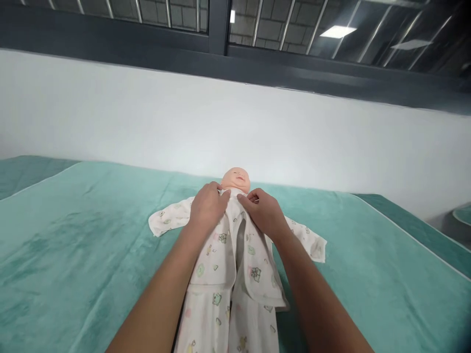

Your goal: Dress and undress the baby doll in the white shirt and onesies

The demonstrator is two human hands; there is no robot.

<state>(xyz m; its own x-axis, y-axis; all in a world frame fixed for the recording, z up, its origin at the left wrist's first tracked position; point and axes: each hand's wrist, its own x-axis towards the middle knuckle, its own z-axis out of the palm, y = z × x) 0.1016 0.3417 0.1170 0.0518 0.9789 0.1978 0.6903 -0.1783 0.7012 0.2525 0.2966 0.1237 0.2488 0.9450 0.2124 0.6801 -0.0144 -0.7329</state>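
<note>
A baby doll [235, 179] lies on its back on a green covered surface, its head toward the wall. It has on a white baby jacket [256, 267] with a small animal print, sleeves spread out to both sides. Matching baby pants [206, 323] cover the legs. At the neckline, my left hand [209, 203] is closed on the left side of the collar. My right hand [263, 211] pinches the collar's right side, just below the doll's chin. Between the two front panels, the jacket gapes lower down. Most of the fingertips are hidden by the hands.
The green cover [91, 245] spreads to both sides of the doll, with pale seams near its left and right edges. Behind the head rises a white wall [147, 117]. Above it runs a dark window frame [217, 44] with metal bars.
</note>
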